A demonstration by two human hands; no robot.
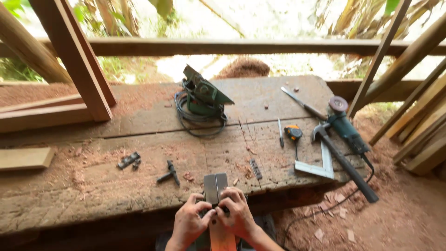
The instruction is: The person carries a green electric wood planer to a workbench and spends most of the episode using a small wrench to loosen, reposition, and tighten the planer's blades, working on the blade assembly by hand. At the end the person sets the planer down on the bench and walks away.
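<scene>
Bare bench top (93, 186) left of T-wrench (169, 174); tools crowd the right.

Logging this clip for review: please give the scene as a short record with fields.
Setting: worn wooden workbench outdoors, strewn with sawdust
Left hand: grips the grey flat block at the bench's near edge
Right hand: on the same block
Centre: green power tool with coiled cable
Right side: angle grinder, hammer, try square, tape measure, chisel
</scene>
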